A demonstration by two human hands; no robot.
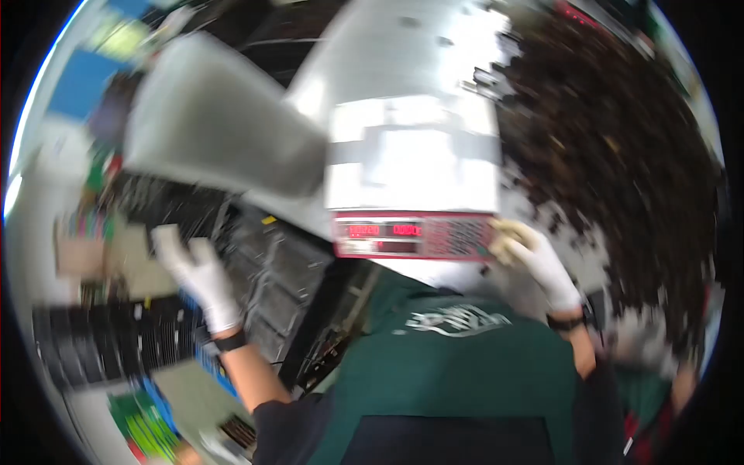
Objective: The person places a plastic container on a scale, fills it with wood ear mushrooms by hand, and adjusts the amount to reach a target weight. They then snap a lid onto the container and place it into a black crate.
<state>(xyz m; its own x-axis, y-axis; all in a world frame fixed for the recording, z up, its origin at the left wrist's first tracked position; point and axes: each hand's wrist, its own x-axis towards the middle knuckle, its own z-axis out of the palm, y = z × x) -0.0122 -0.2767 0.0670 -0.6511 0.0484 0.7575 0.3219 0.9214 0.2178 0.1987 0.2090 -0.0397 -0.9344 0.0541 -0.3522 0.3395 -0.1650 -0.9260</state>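
Observation:
A white weighing scale (412,159) with a red-framed panel (380,235) and lit red digits stands on the metal table. My right hand (531,256), in a white glove with yellowish fingertips, is at the right end of the panel by its keypad. Its fingers are curled together, and anything between them is too blurred to make out. My left hand (198,271), also gloved, hovers with fingers apart and nothing in it, over the left side near black trays. A translucent plastic container (225,120) lies left of the scale.
A large heap of dark brown pieces (612,147) covers the right side of the metal table (372,54). Black trays (271,271) are at the left, and a stack of black trays (116,337) stands farther left. Part of another person (682,387) shows at the lower right.

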